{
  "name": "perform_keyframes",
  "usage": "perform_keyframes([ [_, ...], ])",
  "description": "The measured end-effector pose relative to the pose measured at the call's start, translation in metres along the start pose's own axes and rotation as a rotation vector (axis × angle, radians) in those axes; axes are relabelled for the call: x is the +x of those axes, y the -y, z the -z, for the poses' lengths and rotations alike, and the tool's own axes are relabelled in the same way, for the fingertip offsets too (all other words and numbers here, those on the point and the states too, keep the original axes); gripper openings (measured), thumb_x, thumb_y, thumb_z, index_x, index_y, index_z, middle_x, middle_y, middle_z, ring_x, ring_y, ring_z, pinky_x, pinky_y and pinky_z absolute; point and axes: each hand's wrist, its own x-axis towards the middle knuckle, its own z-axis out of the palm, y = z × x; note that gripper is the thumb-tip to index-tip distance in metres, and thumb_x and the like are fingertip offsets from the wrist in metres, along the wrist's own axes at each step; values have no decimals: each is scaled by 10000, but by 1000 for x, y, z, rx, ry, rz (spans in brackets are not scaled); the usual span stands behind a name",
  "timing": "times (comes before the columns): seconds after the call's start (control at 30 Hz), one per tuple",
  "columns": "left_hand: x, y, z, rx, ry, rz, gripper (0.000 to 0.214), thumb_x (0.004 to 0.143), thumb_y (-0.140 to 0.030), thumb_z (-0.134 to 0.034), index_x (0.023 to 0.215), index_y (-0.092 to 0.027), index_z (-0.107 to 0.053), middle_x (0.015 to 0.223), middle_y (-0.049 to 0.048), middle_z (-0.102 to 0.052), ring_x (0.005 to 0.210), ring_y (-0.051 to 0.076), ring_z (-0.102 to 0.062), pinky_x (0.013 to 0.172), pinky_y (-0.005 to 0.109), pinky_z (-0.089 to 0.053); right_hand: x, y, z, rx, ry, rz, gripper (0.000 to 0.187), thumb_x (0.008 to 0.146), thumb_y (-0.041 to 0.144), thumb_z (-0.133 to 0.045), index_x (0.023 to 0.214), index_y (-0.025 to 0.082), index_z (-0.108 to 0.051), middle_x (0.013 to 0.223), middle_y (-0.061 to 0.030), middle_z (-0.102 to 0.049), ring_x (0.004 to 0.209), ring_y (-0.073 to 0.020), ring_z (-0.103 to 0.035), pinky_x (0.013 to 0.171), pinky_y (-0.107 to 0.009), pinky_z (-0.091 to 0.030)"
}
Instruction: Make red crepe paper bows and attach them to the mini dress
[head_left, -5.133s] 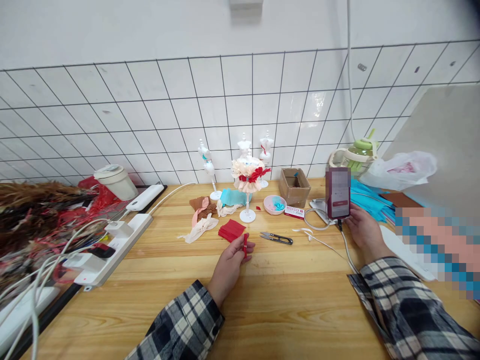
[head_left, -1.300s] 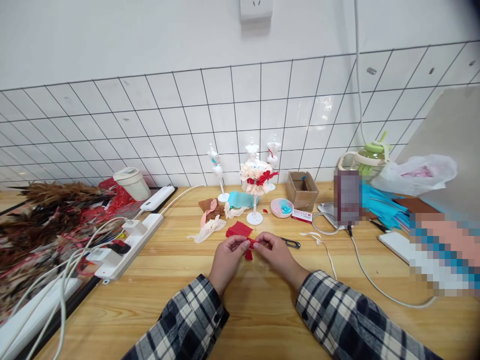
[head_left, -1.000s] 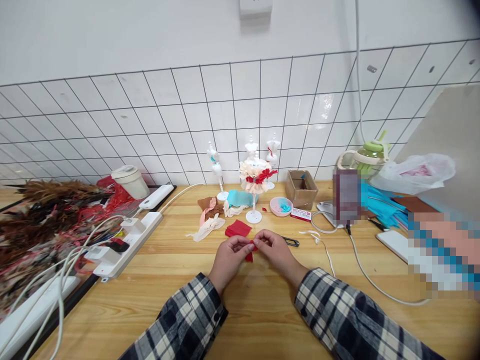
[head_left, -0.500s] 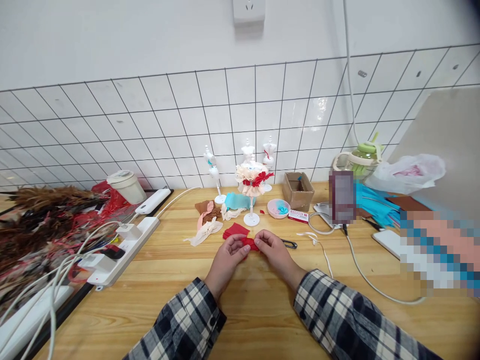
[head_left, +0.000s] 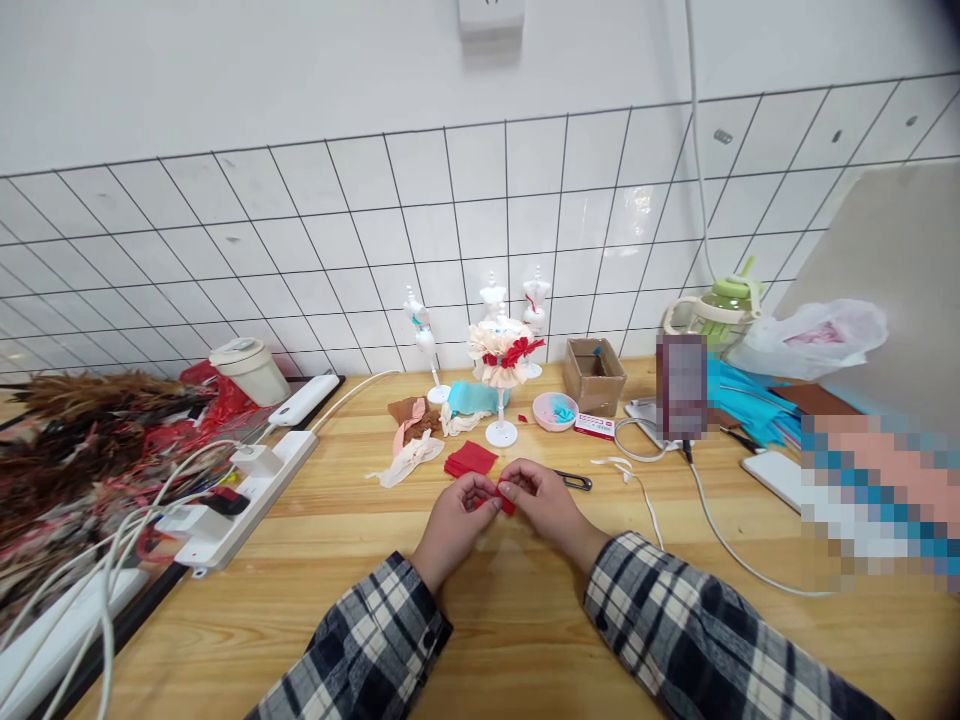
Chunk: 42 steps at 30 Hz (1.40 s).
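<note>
My left hand (head_left: 463,520) and my right hand (head_left: 544,505) meet fingertip to fingertip, both pinching a small piece of red fabric (head_left: 506,505). Much of that piece is hidden by my fingers. Just beyond my hands lies a flat stack of red fabric (head_left: 470,460). Close behind my right hand is a pair of black thread snips (head_left: 574,481), partly covered by it. A small white dress form (head_left: 501,432) stands farther back, wearing a cream ruffle (head_left: 499,370) with a red bow (head_left: 517,352) on it.
Behind are more small dress forms (head_left: 426,345), a cardboard box (head_left: 595,380), a pink dish (head_left: 555,412) and fabric scraps (head_left: 409,460). A power strip (head_left: 247,505) with cables lies left, beside feathers (head_left: 82,450). A blurred phone (head_left: 681,388) and white cord (head_left: 649,510) are right.
My fingertips have drawn closer together, and the red piece between them now shows smaller and tilted downward. The view has shifted slightly.
</note>
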Motion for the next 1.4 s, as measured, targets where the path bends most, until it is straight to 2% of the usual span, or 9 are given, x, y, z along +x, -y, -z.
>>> perform_keyframes([
  [0.13, 0, 1, -1, -165, -94, 0, 303, 652, -262, -748, 895, -173, -591, 802, 7, -645, 758, 141, -602, 732, 258, -460, 2, -2, 1, 126, -29, -6, 161, 753, 321, -620, 853, 198, -644, 777, -9, -641, 725, -144, -579, 686, -270, -453],
  [0.3, 0, 7, -4, -336, -77, 90, 311, 675, -304, -750, 905, -153, -606, 906, 50, -674, 817, 146, -605, 686, 224, -453, 3, -3, 2, 184, -138, -40, 214, 718, 342, -662, 863, 189, -626, 789, -16, -645, 723, -146, -586, 688, -276, -458],
  [0.47, 0, 7, -3, -268, -112, 73, 245, 718, -339, -704, 852, -148, -629, 862, 38, -676, 774, 140, -597, 670, 225, -456, 1, -1, 2, 9, -81, -32, 156, 728, 304, -633, 823, 181, -622, 749, -10, -620, 685, -142, -551, 640, -267, -443],
  [0.6, 1, 4, -1, -28, -79, 37, 211, 696, -332, -711, 767, -150, -631, 724, 25, -671, 684, 153, -603, 641, 245, -458, -1, 3, 4, -139, -100, 57, 226, 772, 284, -585, 970, 195, -648, 945, -47, -624, 799, -160, -553, 639, -262, -435],
  [0.77, -1, 3, -3, 141, -52, -3, 212, 704, -351, -696, 739, -149, -643, 683, 25, -654, 629, 154, -583, 599, 247, -452, 0, 5, 5, -319, -53, 106, 123, 756, 259, -621, 844, 201, -686, 897, -44, -638, 797, -164, -562, 667, -274, -424],
  [0.87, -2, 4, -3, 132, -42, -2, 214, 704, -355, -696, 731, -150, -642, 685, 26, -658, 631, 154, -581, 599, 246, -450, 1, 3, 5, -301, -87, 90, 81, 743, 259, -627, 777, 191, -656, 826, -32, -635, 765, -159, -561, 674, -276, -423],
  [1.07, 2, 6, 0, -18, -29, 9, 236, 718, -364, -688, 814, -156, -628, 764, 31, -670, 699, 164, -596, 659, 262, -462, 2, -4, 5, -69, -75, -78, 167, 741, 349, -602, 746, 187, -563, 656, 20, -546, 594, -124, -487, 561, -246, -390],
  [1.23, 0, 9, -1, 34, 16, -8, 223, 714, -349, -695, 725, -156, -583, 690, 3, -629, 652, 142, -564, 631, 244, -442, 0, 1, 3, -17, -29, 0, 337, 756, 327, -611, 1070, 216, -561, 966, -38, -619, 778, -144, -555, 650, -255, -425],
  [1.4, -2, 7, -3, 90, 6, -7, 205, 724, -342, -679, 723, -153, -600, 678, 3, -628, 643, 142, -570, 616, 242, -448, 0, -1, 3, -199, -61, -31, 144, 726, 312, -636, 779, 178, -641, 720, -9, -623, 625, -131, -521, 582, -250, -409],
])
